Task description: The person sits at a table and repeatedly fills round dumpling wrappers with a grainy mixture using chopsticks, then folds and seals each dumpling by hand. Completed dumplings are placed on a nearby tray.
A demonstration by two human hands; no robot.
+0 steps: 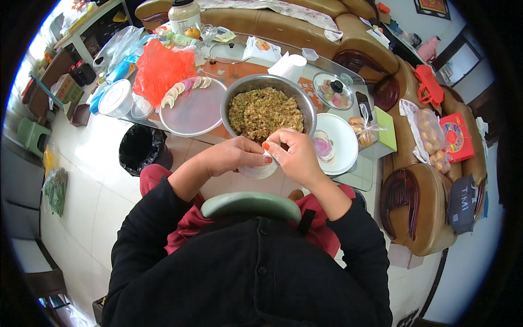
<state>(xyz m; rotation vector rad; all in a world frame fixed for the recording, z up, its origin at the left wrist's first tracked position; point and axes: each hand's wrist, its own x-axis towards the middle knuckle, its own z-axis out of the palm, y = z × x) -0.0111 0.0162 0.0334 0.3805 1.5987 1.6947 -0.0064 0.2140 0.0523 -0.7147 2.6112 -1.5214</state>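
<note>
Thin pale wrapper (257,171) hangs below the fingertips, this side of the bowl (267,82). The left hand (237,153) pinches its upper edge, thumb on top; other fingers curled. The right hand (295,155) has thumb and forefinger pressed together, apparently nipping the same edge beside the left thumb. Cannot tell whether anything sits inside. My judgement: light, steady left grip; short overlapping right-hand presses; edge kept clean so it bonds; no tugging, since the sheet looks easy to tear. To the right, spare wrappers (323,147) lie on a white plate (343,150). Bowl beyond holds chopped filling (264,113). Farther left, crescent pieces (178,88) line the tray (193,115), a fair shape guide.
</note>
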